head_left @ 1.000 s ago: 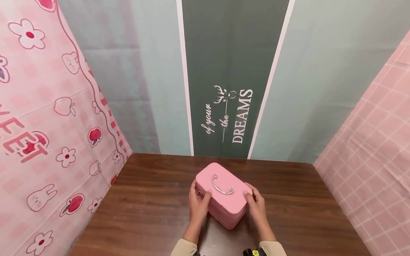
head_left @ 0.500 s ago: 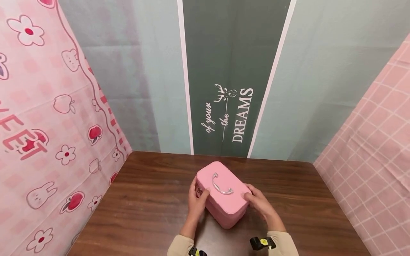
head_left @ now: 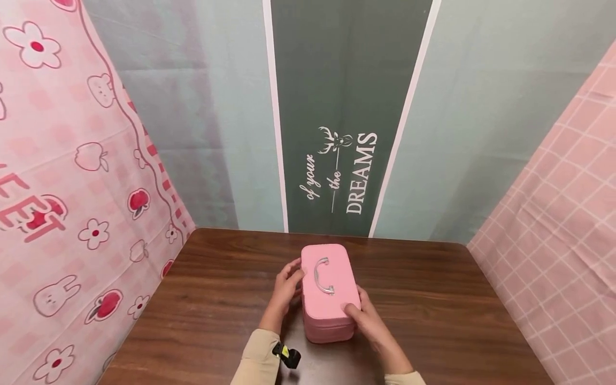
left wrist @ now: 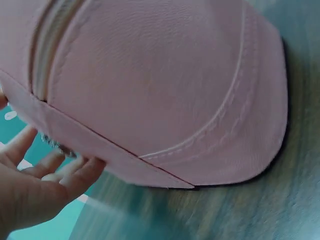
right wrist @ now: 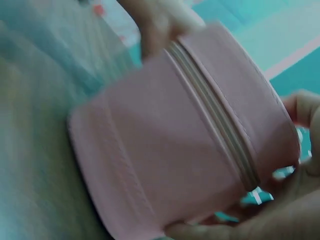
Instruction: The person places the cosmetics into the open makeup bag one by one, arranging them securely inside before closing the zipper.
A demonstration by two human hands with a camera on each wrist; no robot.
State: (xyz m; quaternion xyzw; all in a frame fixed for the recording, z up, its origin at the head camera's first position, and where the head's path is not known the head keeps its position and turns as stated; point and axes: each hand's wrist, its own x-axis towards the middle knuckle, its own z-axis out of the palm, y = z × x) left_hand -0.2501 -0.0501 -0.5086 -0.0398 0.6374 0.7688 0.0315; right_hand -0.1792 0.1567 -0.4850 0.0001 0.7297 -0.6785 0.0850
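A pink cosmetic case (head_left: 339,280) stands upright on the wooden table, its lid closed and one short end facing me. On the lid is a curved silver handle (head_left: 317,278). My left hand (head_left: 284,289) holds the left side, thumb at the lid's edge. At the near right corner my right hand (head_left: 370,321) grips the case, thumb over the lid and fingers along the right side. A zipper (right wrist: 215,117) runs round below the lid in the right wrist view. Small metal pieces (left wrist: 59,145) show beside the left fingers in the left wrist view.
The brown wooden table (head_left: 216,299) extends around the case on every side. Behind it hangs a grey-green cloth (head_left: 332,80) with white lettering. Pink patterned cloths stand along the left (head_left: 110,203) and right (head_left: 544,230) sides.
The case has turned clockwise, so its long side now points away from me. My left hand has slid up along its side, and my right hand has come round towards the near corner.
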